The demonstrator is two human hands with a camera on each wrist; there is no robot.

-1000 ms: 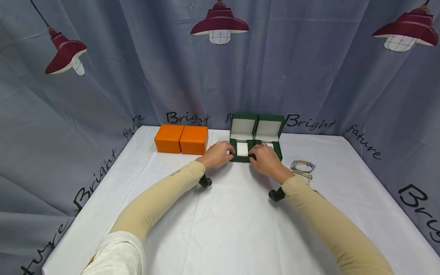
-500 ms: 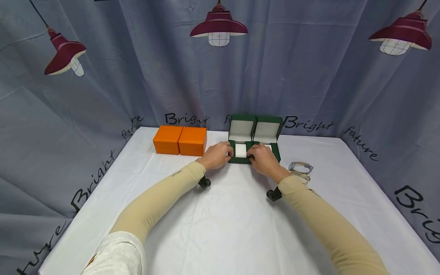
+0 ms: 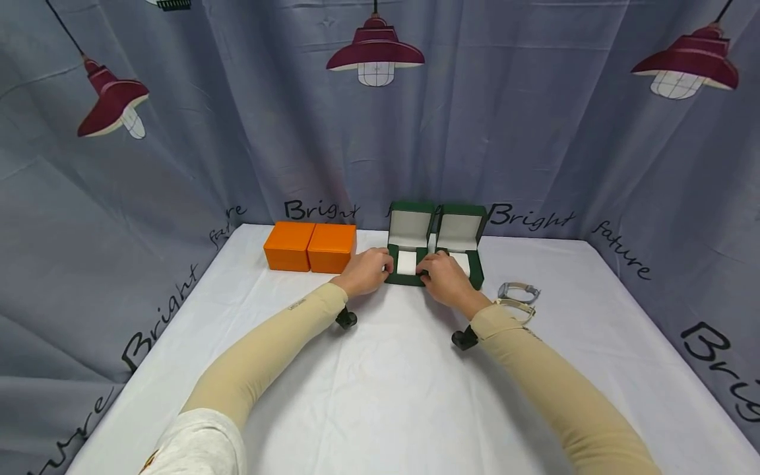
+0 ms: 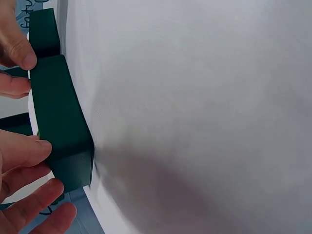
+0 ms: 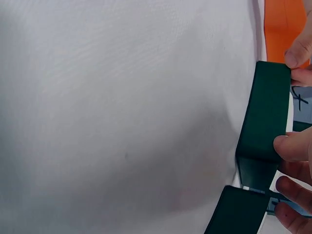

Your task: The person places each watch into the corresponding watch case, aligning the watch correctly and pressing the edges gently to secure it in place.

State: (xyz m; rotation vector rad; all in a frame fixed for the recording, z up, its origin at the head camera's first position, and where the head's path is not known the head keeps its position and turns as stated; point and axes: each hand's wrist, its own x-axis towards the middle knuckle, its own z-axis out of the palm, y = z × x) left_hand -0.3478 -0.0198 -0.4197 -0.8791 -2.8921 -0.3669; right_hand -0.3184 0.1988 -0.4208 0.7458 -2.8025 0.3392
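Note:
In the head view, two green watch boxes stand side by side at the back of the table, lids up, a white cushion in each. My left hand (image 3: 365, 271) grips the left side of the left watch box (image 3: 406, 280). On that box's right front corner, my right hand (image 3: 446, 280) has its thumb and fingers. In the left wrist view, thumb tips press the upper edge of the box's front (image 4: 63, 102). A narrow gap parts it from the right watch box (image 3: 474, 269), whose cushion is partly behind my right hand. The right wrist view shows both boxes' fronts.
Two orange boxes (image 3: 289, 246) sit together left of my left hand. Right of the green boxes lie a wristwatch (image 3: 519, 291) with a grey case and a second watch (image 3: 516, 305), partly covered by my right sleeve. A grey curtain (image 3: 356, 145) hangs behind the table.
Both hands have shifted left with the left watch box, opening a gap between the two green boxes. The right box has stayed beside it. The head view has tilted slightly.

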